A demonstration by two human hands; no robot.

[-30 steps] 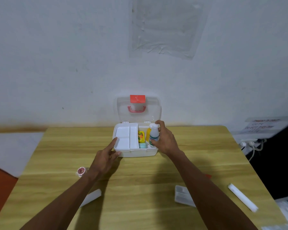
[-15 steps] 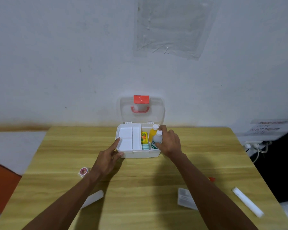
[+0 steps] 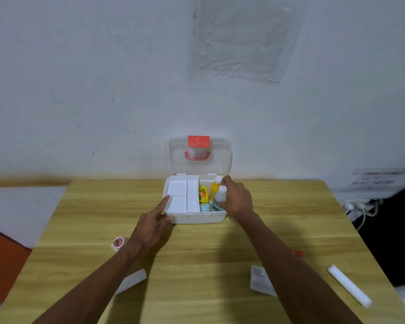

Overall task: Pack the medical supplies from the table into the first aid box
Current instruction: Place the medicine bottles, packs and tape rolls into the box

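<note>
The white first aid box [image 3: 197,218] stands open at the far middle of the table, its clear lid [image 3: 198,155] upright with a red latch. My right hand [image 3: 236,201] grips a white bottle [image 3: 219,198] with a green label, lowered into the box's right compartment beside a yellow bottle [image 3: 214,189]. A yellow packet [image 3: 203,194] and a teal striped item [image 3: 205,208] lie inside. My left hand [image 3: 153,224] rests against the box's front left corner, fingers apart, index finger on the rim.
On the wooden table [image 3: 197,253] lie a tape roll [image 3: 118,243], a white tube [image 3: 132,280] partly under my left arm, a flat white packet [image 3: 258,280], a long white tube [image 3: 348,287] at right and a small red piece [image 3: 298,253]. Cables hang at right.
My right hand has lowered the white bottle from above the box's right side down into the compartment. My left hand stays at the box's front left corner.
</note>
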